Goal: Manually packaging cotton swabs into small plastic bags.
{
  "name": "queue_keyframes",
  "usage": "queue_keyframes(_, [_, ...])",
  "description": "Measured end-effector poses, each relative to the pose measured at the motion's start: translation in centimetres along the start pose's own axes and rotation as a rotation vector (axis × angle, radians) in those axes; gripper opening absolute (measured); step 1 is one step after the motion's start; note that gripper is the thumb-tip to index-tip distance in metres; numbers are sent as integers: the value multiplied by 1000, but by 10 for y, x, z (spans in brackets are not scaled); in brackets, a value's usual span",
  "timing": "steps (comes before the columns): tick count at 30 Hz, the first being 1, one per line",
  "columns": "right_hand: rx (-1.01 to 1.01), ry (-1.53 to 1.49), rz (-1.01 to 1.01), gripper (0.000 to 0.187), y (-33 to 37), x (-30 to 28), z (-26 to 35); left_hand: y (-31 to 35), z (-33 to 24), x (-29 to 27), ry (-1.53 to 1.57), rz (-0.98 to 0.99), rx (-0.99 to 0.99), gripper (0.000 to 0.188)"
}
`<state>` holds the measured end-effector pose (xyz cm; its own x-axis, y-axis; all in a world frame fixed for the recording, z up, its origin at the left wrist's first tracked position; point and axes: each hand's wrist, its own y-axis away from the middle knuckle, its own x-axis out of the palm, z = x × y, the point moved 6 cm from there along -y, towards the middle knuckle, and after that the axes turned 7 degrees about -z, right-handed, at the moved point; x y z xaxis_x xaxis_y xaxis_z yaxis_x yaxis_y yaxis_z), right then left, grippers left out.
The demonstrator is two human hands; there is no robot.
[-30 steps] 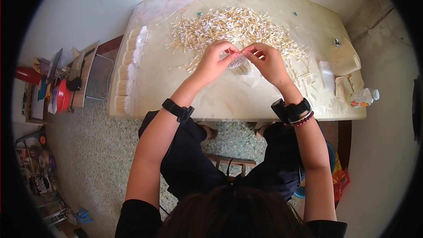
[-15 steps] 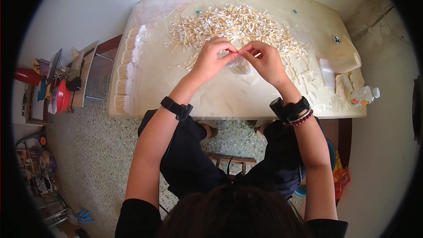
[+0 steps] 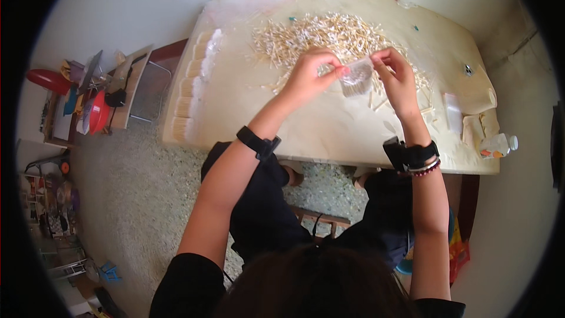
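While both hands grip its mouth, the small clear plastic bag [image 3: 357, 75] of cotton swabs [image 3: 356, 89] is just nearside of the loose swab pile [image 3: 332, 30]. Head view: left hand [image 3: 321, 70] pinches the bag's left top corner, right hand [image 3: 395, 73] pinches the right. My take: pull evenly along the mouth, bag level, swab tips clear of the edge. Can't tell if the mouth is sealed or the base touches down; fingertips cover both corners.
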<state>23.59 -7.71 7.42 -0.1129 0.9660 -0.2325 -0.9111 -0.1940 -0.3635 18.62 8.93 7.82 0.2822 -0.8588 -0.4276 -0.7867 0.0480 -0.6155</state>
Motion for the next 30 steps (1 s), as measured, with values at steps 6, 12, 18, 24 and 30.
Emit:
queue_keyframes(6, [105, -220, -17, 11, 4, 1, -1, 5, -8, -4, 60, -31, 16, 11])
queue_keyframes(12, [290, -299, -148, 17, -4, -13, -22, 20, 25, 6, 308, 33, -378, 38])
queue_keyframes(18, [355, -626, -119, 14, -1, -3, -14, 50, 28, 49, 802, 339, -1147, 83])
queue_keyframes(24, [256, -820, 21, 12, -3, 8, -3, 34, 16, 50, 1240, 194, -1005, 63])
queue_keyframes(30, [220, -711, -149, 22, 2, 7, 5, 24, 22, 25, 938, -67, -801, 41])
